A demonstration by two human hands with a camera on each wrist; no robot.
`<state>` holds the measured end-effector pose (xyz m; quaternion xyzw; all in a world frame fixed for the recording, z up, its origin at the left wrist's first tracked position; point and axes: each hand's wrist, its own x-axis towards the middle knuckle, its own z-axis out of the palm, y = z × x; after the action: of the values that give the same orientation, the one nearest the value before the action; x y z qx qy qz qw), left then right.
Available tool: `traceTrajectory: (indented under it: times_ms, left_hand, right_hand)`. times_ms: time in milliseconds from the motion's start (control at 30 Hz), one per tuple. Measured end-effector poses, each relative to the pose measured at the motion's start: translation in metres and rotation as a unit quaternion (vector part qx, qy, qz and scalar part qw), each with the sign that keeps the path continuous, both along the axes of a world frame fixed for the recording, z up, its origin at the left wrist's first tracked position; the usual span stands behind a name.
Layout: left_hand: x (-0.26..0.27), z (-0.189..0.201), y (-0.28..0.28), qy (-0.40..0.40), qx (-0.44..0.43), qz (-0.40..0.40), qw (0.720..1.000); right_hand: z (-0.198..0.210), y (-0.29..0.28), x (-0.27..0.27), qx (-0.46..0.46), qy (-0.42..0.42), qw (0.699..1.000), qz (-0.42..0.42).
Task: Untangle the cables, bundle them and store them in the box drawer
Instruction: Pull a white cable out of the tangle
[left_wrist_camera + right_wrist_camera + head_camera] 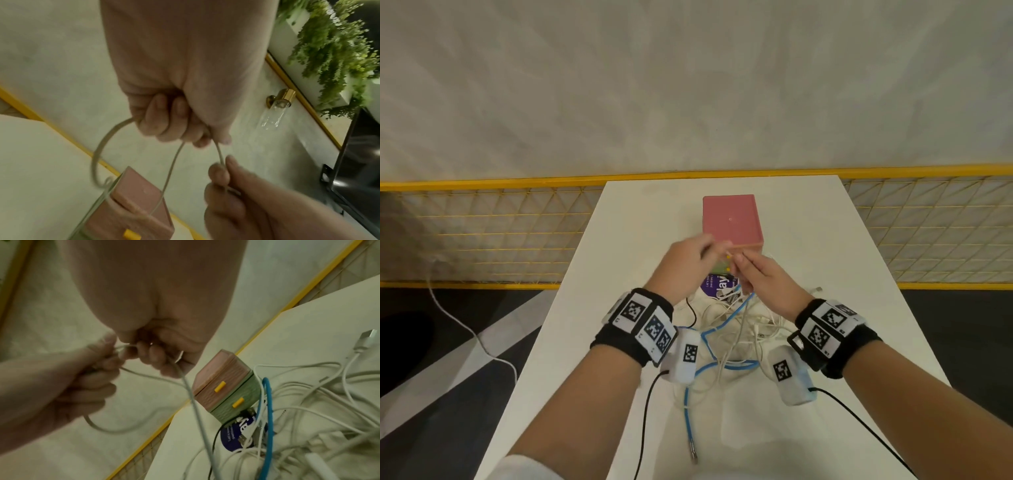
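Observation:
A thin white cable [172, 164] is stretched between my two hands, raised in front of the pink box [731, 221]. My left hand [717, 248] grips it in curled fingers, and a loop hangs from the fist [174, 126]. My right hand [739, 260] pinches the same cable [191, 395] close to the left hand [98, 360]. The box [218, 379] has a pink upper drawer and a green lower one, both closed, with yellow handles. A tangle of white cables [739, 329] with a blue cable [722, 366] lies on the white table [825, 240] below my wrists.
A dark purple round label [717, 284] lies under the cables near the box. A silver USB plug [368, 335] rests to the right of the pile. A yellow mesh fence [482, 233] runs behind the narrow table. Another white cable [465, 329] trails on the floor at left.

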<state>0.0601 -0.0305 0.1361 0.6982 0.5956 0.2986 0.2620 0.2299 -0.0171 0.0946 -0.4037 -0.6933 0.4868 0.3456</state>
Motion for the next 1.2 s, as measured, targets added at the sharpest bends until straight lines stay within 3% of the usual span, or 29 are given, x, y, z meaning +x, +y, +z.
traceTrajectory:
  times_ms: [100, 167, 233, 367, 433, 533, 600, 700, 767, 867, 933, 1033, 1200]
  left_hand:
    - [-0.013, 0.023, 0.01, -0.06, 0.121, 0.14, 0.981]
    - [-0.025, 0.031, 0.014, -0.09, 0.136, 0.203, 0.965]
    - [-0.026, 0.032, 0.008, -0.084, 0.087, 0.188, 0.975]
    - [-0.004, 0.017, -0.014, 0.029, -0.044, -0.021, 0.998]
    - [-0.001, 0.002, -0.012, 0.042, -0.095, -0.056, 0.993]
    - [-0.008, 0.006, -0.007, 0.004, -0.046, -0.016, 0.999]
    - [-0.016, 0.016, -0.002, 0.006, 0.042, 0.066, 0.997]
    - [-0.033, 0.023, 0.004, -0.02, 0.122, 0.2, 0.972]
    - [-0.032, 0.021, 0.0, -0.016, 0.106, 0.183, 0.977]
    - [-0.015, 0.014, -0.013, 0.044, -0.002, 0.0, 0.999]
    - [-0.009, 0.005, -0.014, 0.094, -0.039, -0.057, 0.993]
    - [-0.013, 0.007, -0.011, 0.082, -0.005, -0.011, 0.997]
    - [-0.03, 0.021, -0.008, 0.059, 0.119, 0.146, 0.98]
  right_hand:
    - [-0.02, -0.007, 0.005, -0.049, -0.039, 0.997, 0.043]
    - [-0.027, -0.014, 0.007, -0.067, -0.052, 0.995, 0.057]
    - [-0.026, -0.015, 0.006, -0.071, -0.041, 0.996, 0.038]
    - [-0.008, -0.009, 0.0, -0.045, 0.001, 0.999, 0.007]
    - [0.001, -0.008, 0.0, -0.026, 0.017, 0.999, 0.011]
    - [-0.002, -0.01, 0.005, -0.037, 0.021, 0.999, 0.032]
    - [-0.014, -0.015, 0.009, -0.046, -0.023, 0.997, 0.058]
    - [-0.027, -0.022, 0.011, -0.055, -0.072, 0.993, 0.077]
    - [-0.023, -0.022, 0.01, -0.048, -0.07, 0.994, 0.07]
    - [-0.008, -0.018, 0.005, -0.028, -0.041, 0.997, 0.057]
    - [0.0, -0.016, 0.005, -0.016, -0.024, 0.999, 0.045]
    - [-0.002, -0.014, 0.013, -0.002, -0.041, 0.998, 0.039]
    - [-0.028, -0.019, 0.033, -0.011, -0.152, 0.987, 0.055]
